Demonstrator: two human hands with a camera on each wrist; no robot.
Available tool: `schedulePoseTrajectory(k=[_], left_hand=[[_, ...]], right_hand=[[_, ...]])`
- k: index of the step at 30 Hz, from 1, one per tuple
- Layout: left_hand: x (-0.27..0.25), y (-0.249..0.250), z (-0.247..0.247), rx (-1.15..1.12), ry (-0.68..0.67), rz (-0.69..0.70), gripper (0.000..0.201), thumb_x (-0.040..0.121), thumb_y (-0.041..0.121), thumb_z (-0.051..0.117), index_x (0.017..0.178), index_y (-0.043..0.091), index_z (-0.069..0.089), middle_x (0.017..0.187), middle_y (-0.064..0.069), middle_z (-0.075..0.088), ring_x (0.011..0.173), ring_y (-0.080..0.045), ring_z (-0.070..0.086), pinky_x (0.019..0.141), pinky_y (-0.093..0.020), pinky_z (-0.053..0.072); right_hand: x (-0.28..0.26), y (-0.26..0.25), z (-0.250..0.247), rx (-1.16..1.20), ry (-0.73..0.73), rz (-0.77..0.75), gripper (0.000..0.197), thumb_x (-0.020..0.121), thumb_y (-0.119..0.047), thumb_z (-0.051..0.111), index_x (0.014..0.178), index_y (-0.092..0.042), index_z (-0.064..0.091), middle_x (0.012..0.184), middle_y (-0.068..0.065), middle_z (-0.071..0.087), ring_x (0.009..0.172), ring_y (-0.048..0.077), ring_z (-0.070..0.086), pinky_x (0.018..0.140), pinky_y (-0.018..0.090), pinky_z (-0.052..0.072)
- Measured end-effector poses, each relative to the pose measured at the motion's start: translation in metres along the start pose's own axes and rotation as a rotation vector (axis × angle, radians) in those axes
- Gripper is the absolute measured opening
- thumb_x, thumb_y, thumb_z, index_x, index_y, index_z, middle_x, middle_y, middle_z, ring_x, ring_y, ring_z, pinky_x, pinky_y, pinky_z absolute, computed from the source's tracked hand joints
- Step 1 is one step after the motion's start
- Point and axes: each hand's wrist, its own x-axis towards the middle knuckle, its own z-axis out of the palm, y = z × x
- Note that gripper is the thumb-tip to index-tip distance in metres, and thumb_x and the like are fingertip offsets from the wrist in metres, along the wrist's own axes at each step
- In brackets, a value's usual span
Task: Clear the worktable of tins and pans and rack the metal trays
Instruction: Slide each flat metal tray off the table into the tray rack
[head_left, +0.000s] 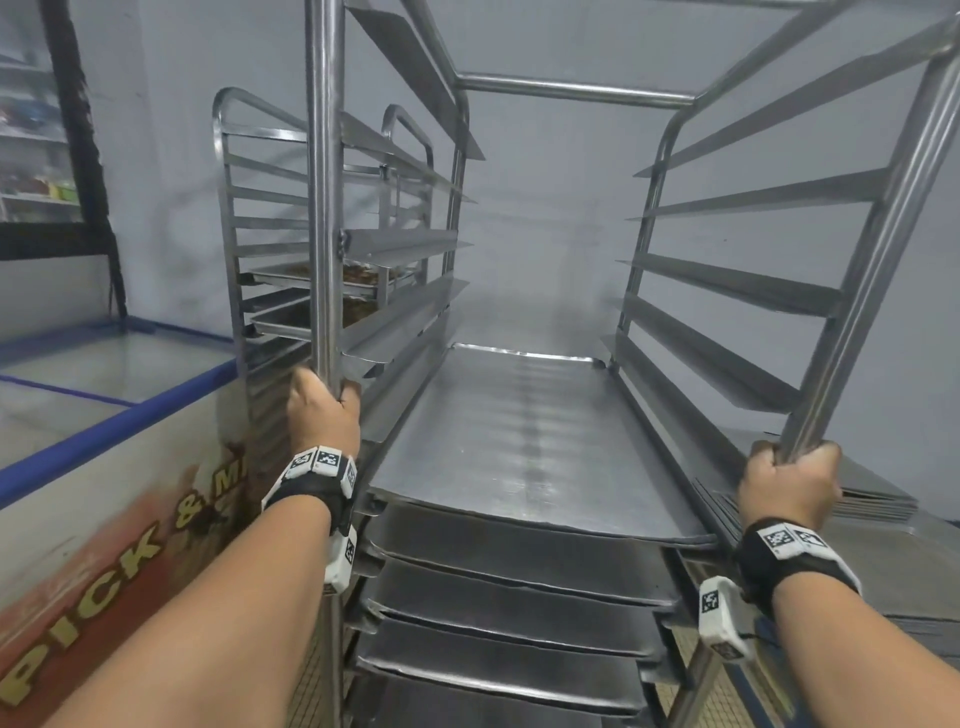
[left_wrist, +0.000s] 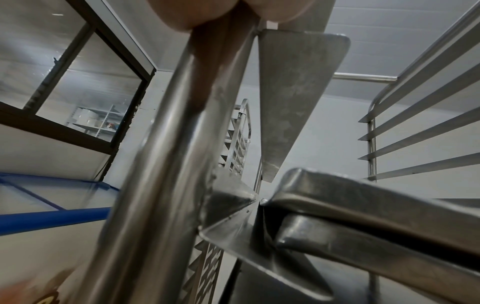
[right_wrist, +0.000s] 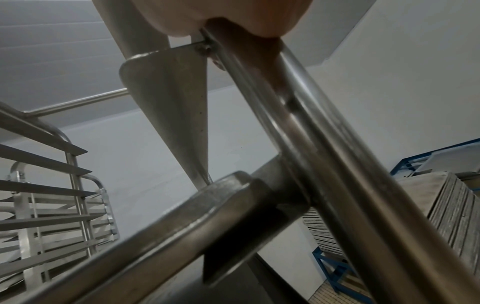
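A tall steel tray rack (head_left: 576, 91) fills the head view. Several flat metal trays (head_left: 530, 441) lie stacked on its lower runners; the upper runners hold nothing. My left hand (head_left: 323, 410) grips the rack's front left post (head_left: 324, 182). My right hand (head_left: 789, 486) grips the front right post (head_left: 878, 270). In the left wrist view the left post (left_wrist: 166, 164) runs up under my fingers (left_wrist: 187, 14), with tray corners (left_wrist: 324, 195) beside it. The right wrist view shows the right post (right_wrist: 324, 133) under my fingers (right_wrist: 233, 14).
A second rack (head_left: 270, 223) with two loaded trays stands behind on the left. A chest freezer (head_left: 104, 431) with blue-framed glass lids sits close on the left. A stack of flat trays (head_left: 872, 493) lies on a blue stand (right_wrist: 330, 265) to the right. A grey wall is ahead.
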Motion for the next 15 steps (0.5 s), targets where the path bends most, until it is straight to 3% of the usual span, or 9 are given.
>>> schedulePoseTrajectory(k=[3,10,13,15], left_hand=[[0.018,-0.004,0.029,-0.010,-0.002,0.014,0.031,0.096,0.012,0.057,0.116,-0.009,0.046,0.118,-0.029,0.055,0.106,-0.040,0.056,0.074,-0.034,0.032],[0.061,-0.013,0.099,-0.057,0.010,0.062,0.026,0.093,0.010,0.056,0.110,-0.008,0.046,0.111,-0.029,0.054,0.100,-0.041,0.054,0.078,-0.043,0.040],[0.075,-0.013,0.125,-0.058,0.032,0.062,0.025,0.094,0.011,0.055,0.108,-0.006,0.045,0.110,-0.028,0.053,0.098,-0.039,0.053,0.073,-0.038,0.035],[0.086,-0.015,0.142,-0.057,0.045,0.059,0.025,0.094,0.012,0.055,0.108,-0.007,0.045,0.110,-0.030,0.053,0.099,-0.041,0.053,0.074,-0.041,0.036]], right_hand=[[0.015,0.002,0.031,0.003,-0.004,-0.003,0.019,0.094,-0.017,0.055,0.103,-0.008,0.041,0.103,0.029,0.057,0.081,0.041,0.063,0.074,0.051,0.056],[0.050,0.006,0.094,-0.010,0.006,-0.025,0.021,0.092,-0.019,0.055,0.102,-0.005,0.042,0.085,0.018,0.050,0.078,0.044,0.061,0.070,0.054,0.055],[0.065,0.009,0.119,-0.009,-0.012,-0.028,0.022,0.093,-0.019,0.054,0.105,-0.004,0.042,0.085,0.018,0.048,0.076,0.041,0.057,0.065,0.046,0.050],[0.076,0.011,0.139,-0.006,-0.012,-0.036,0.023,0.093,-0.017,0.053,0.106,-0.001,0.043,0.085,0.019,0.048,0.077,0.041,0.054,0.064,0.044,0.046]])
